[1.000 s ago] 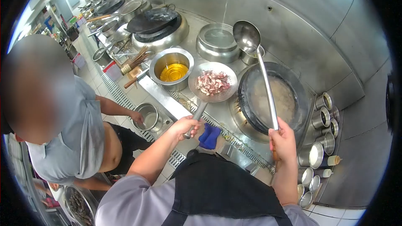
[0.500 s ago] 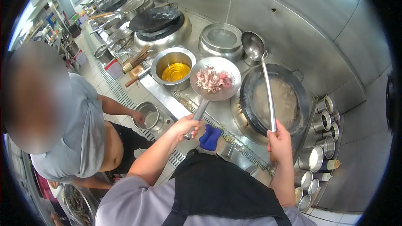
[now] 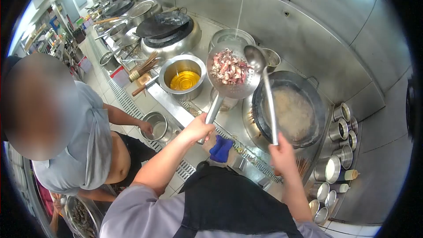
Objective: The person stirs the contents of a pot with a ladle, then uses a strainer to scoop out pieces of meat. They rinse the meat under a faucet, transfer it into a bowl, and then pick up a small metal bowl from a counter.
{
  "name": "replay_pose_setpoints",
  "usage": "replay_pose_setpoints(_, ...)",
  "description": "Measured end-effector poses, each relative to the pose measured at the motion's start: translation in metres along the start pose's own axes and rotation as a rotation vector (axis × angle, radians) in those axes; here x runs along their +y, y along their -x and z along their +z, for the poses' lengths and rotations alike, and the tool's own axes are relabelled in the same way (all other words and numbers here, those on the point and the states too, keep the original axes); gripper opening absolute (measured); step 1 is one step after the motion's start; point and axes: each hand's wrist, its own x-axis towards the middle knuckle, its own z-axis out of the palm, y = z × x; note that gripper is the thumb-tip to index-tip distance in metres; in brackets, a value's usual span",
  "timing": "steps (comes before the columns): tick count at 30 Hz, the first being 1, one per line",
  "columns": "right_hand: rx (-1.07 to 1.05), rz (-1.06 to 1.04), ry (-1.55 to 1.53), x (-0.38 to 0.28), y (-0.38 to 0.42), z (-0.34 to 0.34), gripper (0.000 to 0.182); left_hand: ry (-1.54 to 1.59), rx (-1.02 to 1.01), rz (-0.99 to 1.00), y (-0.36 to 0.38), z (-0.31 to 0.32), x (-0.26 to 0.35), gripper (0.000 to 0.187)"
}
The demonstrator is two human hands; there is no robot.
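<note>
My left hand (image 3: 199, 128) is wrapped round the handle of a perforated strainer (image 3: 233, 90), held up beside the wok. Pinkish, curled pieces of meat (image 3: 228, 68) lie in its bowl. In my right hand (image 3: 282, 150), closed on the handle end, is a long steel ladle (image 3: 255, 57); its bowl overlaps the strainer's right rim in this view. To the right, a dark wok (image 3: 288, 110) with cloudy, pale liquid sits on the burner. Behind the strainer, water runs from a spout toward a round pot (image 3: 220, 35), partly hidden.
A steel pot of yellow oil (image 3: 184, 79) stands left of the strainer. Steel seasoning containers (image 3: 332, 167) line the right side. A blue cloth (image 3: 221, 149) lies at the front edge. At left, another person (image 3: 88, 128) has a hand at a steel pot (image 3: 157, 125).
The strainer has moved away from me and slightly right, toward the water pot. The ladle has swung left, from beside the wok to the strainer's rim.
</note>
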Motion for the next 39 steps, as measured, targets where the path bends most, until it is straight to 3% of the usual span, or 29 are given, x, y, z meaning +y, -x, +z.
replay_pose_setpoints(2,-0.316,0.084,-0.378,0.005,-0.010,0.025,0.020,-0.163,0.031,-0.025,-0.019,0.001,-0.002,0.021)
replay_pose_setpoints(4,-0.432,0.332,-0.894,-0.004,-0.015,0.038,0.020,-0.105,0.031,-0.054,-0.039,-0.005,-0.024,0.018)
replay_pose_setpoints(5,-0.434,0.325,-0.892,0.002,-0.022,0.040,0.020,-0.075,0.018,-0.119,-0.043,-0.007,-0.036,0.017)
replay_pose_setpoints(7,-0.578,0.508,-1.305,0.019,-0.039,0.041,0.023,-0.059,-0.008,-0.249,-0.037,-0.011,-0.049,0.012)
replay_pose_setpoints(11,-0.621,0.551,-1.346,0.027,-0.037,0.031,0.026,0.218,-0.078,-0.325,-0.012,-0.014,-0.062,0.023)
replay_pose_setpoints(18,-0.590,0.489,-1.241,0.000,-0.024,0.006,0.037,0.163,-0.078,-0.274,-0.018,-0.027,-0.041,0.017)
replay_pose_setpoints(23,-0.561,0.340,-1.211,-0.046,-0.019,-0.009,0.029,0.041,-0.055,-0.126,-0.003,-0.030,0.046,0.019)
replay_pose_setpoints(26,-0.542,0.183,-1.111,-0.066,-0.016,-0.017,0.029,0.219,-0.172,-0.064,-0.007,-0.040,0.073,0.023)
replay_pose_setpoints(30,-0.465,0.063,-0.875,-0.081,-0.012,-0.020,0.025,0.220,-0.151,-0.059,-0.002,-0.037,0.080,0.024)
replay_pose_setpoints(33,-0.363,-0.042,-0.368,-0.071,-0.020,-0.014,0.023,0.246,-0.163,-0.062,-0.006,-0.036,0.068,0.024)
replay_pose_setpoints(34,-0.365,-0.048,-0.369,-0.070,-0.019,-0.012,0.023,0.272,-0.179,-0.079,-0.007,-0.035,0.063,0.023)
replay_pose_setpoints(36,-0.187,-0.087,0.089,-0.067,-0.012,-0.008,0.030,0.296,-0.169,-0.111,-0.004,-0.029,0.055,0.024)
replay_pose_setpoints(37,-0.082,-0.253,0.320,-0.054,-0.014,-0.007,0.039,0.322,-0.175,-0.132,-0.007,-0.030,0.048,0.024)
replay_pose_setpoints(39,0.009,-0.316,0.500,-0.046,-0.010,-0.006,0.042,0.346,-0.184,-0.155,-0.012,-0.030,0.039,0.024)
